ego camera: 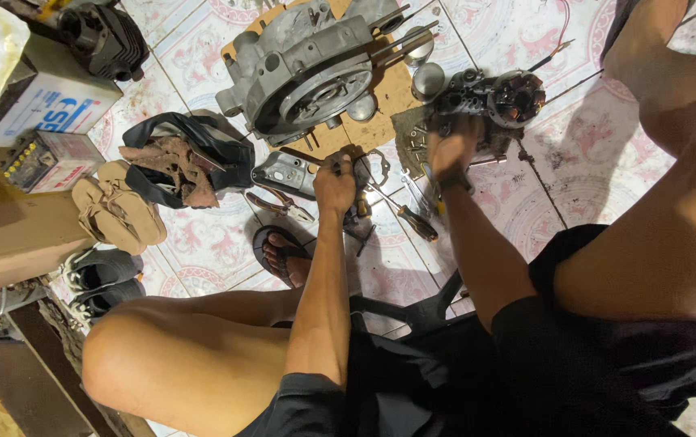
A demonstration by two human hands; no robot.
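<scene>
My left hand (335, 183) reaches down to the tiled floor and closes on a small dark tool or part among loose pieces beside a grey metal cover (283, 172). My right hand (453, 148) rests on a dark engine assembly (493, 99) with a round coil unit, gripping its lower edge. A large grey engine crankcase (303, 73) with long studs lies on a cardboard sheet (380, 105) just beyond both hands. Pliers (279, 204) and a screwdriver (408, 217) lie near my hands.
A black bag with brown rags (186, 162) and tan sandals (117, 206) lie to the left. Further left stand a small battery (40, 160), a white box (52, 97) and dark shoes (101, 279). My sandalled foot (283, 252) and bare knees frame the floor space.
</scene>
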